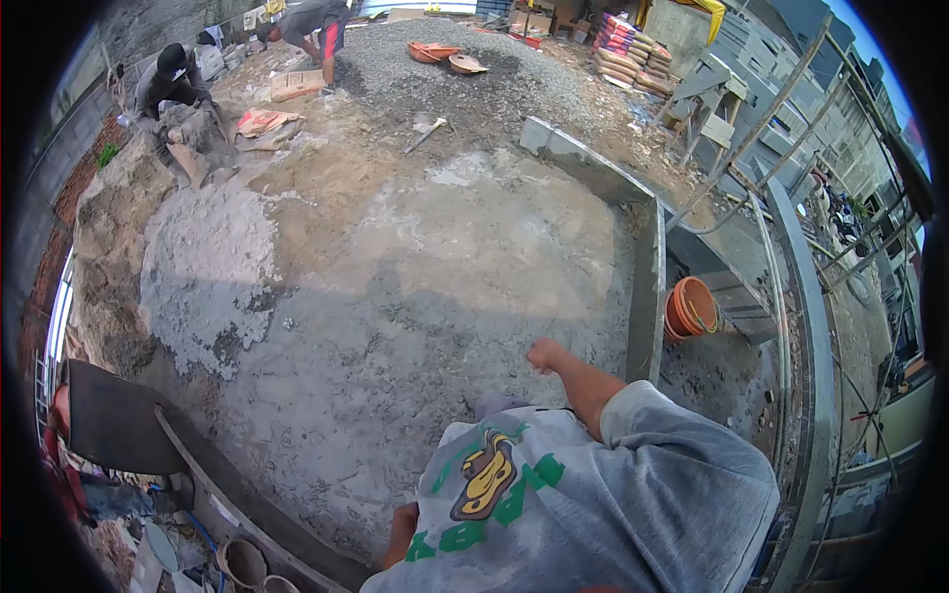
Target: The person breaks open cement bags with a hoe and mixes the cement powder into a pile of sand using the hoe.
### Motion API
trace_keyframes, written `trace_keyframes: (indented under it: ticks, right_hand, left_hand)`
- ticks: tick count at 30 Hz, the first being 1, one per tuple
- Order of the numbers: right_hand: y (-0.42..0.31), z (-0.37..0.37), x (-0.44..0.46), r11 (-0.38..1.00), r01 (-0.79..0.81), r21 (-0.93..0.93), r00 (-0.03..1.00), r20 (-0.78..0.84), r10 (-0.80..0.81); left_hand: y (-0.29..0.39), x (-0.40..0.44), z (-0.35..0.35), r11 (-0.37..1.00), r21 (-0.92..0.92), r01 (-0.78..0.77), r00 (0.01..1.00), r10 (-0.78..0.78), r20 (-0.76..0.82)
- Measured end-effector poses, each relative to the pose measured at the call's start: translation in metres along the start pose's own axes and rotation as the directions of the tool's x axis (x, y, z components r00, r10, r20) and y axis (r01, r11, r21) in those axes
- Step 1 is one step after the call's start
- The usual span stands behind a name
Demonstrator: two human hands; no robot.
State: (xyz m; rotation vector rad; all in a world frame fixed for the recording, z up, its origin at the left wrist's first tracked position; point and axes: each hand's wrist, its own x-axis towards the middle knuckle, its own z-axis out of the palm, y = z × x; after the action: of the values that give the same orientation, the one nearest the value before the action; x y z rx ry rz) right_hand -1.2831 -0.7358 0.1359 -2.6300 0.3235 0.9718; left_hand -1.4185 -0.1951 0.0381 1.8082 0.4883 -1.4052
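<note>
My right hand (543, 356) is held out in front of my body, over wet grey cement (326, 395) spread across the ground. Its fingers look curled into a fist, and nothing shows in them. Only a small piece of my left arm (400, 529) appears, low beside the grey printed shirt (593, 484); its fingers are hidden. The cement surface is rough and patchy near me, while a smoother, watery part (494, 227) lies farther off in sunlight.
Orange buckets (692, 308) stand beyond the low concrete wall (647, 287) at right. A hoe-like tool (425, 133) lies ahead. One person (173, 84) crouches by a sand pile (109, 227); another (311, 25) bends near gravel. Stacked sacks (633, 54) and poles (781, 89) stand at right.
</note>
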Motion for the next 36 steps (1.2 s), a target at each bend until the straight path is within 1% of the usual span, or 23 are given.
trace_keyframes:
  ticks: [1, 2, 5, 7, 9, 10, 11, 13, 15, 16, 18, 19, 22, 24, 25, 27, 30, 33, 36]
  right_hand:
    - [-0.003, -0.003, -0.003, 0.999, 0.028, 0.03, 1.0, 0.013, -0.028]
    - [0.003, -0.003, -0.002, 0.995, 0.092, 0.039, 0.995, 0.035, -0.093]
    - [0.039, 0.027, 0.029, 0.957, 0.187, 0.222, 0.982, -0.066, -0.176]
    - [0.035, 0.032, 0.039, 0.945, 0.183, 0.272, 0.983, -0.061, -0.173]
    - [0.03, 0.027, 0.028, 0.942, 0.135, 0.308, 0.991, -0.025, -0.134]
    - [0.027, 0.023, 0.021, 0.943, 0.116, 0.313, 0.993, -0.007, -0.12]
    - [0.019, 0.016, 0.017, 0.949, 0.113, 0.296, 0.992, 0.012, -0.122]
    - [0.005, 0.007, 0.008, 0.946, 0.064, 0.318, 0.994, 0.063, -0.089]
    - [-0.01, -0.005, 0.001, 0.921, -0.019, 0.389, 0.992, 0.119, -0.03]
    - [-0.021, -0.012, -0.008, 0.885, -0.088, 0.457, 0.993, 0.11, 0.043]
    - [-0.043, -0.024, -0.027, 0.784, -0.215, 0.583, 0.976, 0.108, 0.188]
    - [-0.043, -0.023, -0.025, 0.792, -0.197, 0.577, 0.98, 0.105, 0.167]
    - [-0.038, -0.018, -0.026, 0.808, -0.154, 0.569, 0.988, 0.094, 0.122]
    - [-0.042, -0.021, -0.03, 0.807, -0.138, 0.575, 0.99, 0.083, 0.11]
    - [-0.044, -0.022, -0.031, 0.785, -0.173, 0.595, 0.985, 0.09, 0.149]
    - [-0.048, -0.024, -0.033, 0.737, -0.241, 0.632, 0.968, 0.107, 0.225]
    - [-0.054, -0.028, -0.037, 0.717, -0.237, 0.656, 0.968, 0.1, 0.229]
    - [-0.056, -0.03, -0.036, 0.733, -0.232, 0.64, 0.972, 0.117, 0.206]
    - [-0.058, -0.027, -0.037, 0.722, -0.21, 0.659, 0.971, 0.052, 0.234]
  left_hand:
    - [-0.005, 0.001, 0.002, 1.0, -0.016, 0.007, 1.0, -0.007, 0.008]
    - [-0.012, 0.012, 0.005, 0.999, -0.027, 0.026, 1.0, -0.026, 0.016]
    - [-0.023, 0.046, 0.012, 0.994, -0.056, 0.093, 0.995, -0.091, 0.034]
    - [-0.034, 0.071, 0.017, 0.989, -0.086, 0.12, 0.992, -0.117, 0.049]
    - [-0.048, 0.097, 0.022, 0.988, -0.109, 0.11, 0.99, -0.099, 0.096]
    - [-0.057, 0.11, 0.021, 0.992, -0.109, 0.063, 0.977, -0.039, 0.21]
    - [-0.058, 0.111, 0.021, 0.989, -0.123, 0.079, 0.974, -0.051, 0.22]
    - [-0.064, 0.11, 0.025, 0.981, -0.152, 0.119, 0.967, -0.079, 0.242]
    - [-0.066, 0.111, 0.024, 0.982, -0.16, 0.1, 0.967, -0.058, 0.249]
    - [-0.066, 0.112, 0.024, 0.982, -0.165, 0.09, 0.967, -0.046, 0.251]
    - [-0.051, 0.087, 0.021, 0.983, -0.132, 0.127, 0.982, -0.105, 0.157]
    - [-0.044, 0.075, 0.021, 0.982, -0.116, 0.147, 0.985, -0.134, 0.109]
    - [-0.047, 0.075, 0.02, 0.985, -0.154, 0.079, 0.986, -0.054, 0.16]
    - [-0.043, 0.077, 0.019, 0.966, -0.188, 0.177, 0.974, -0.145, 0.171]
    - [-0.038, 0.074, 0.018, 0.953, -0.203, 0.226, 0.965, -0.191, 0.179]
    - [-0.031, 0.063, 0.015, 0.945, -0.187, 0.267, 0.956, -0.234, 0.177]
    - [-0.021, 0.054, 0.012, 0.943, -0.175, 0.284, 0.95, -0.252, 0.183]
    - [-0.017, 0.049, 0.011, 0.946, -0.168, 0.278, 0.952, -0.247, 0.183]
    - [-0.019, 0.05, 0.012, 0.95, -0.162, 0.267, 0.957, -0.242, 0.159]
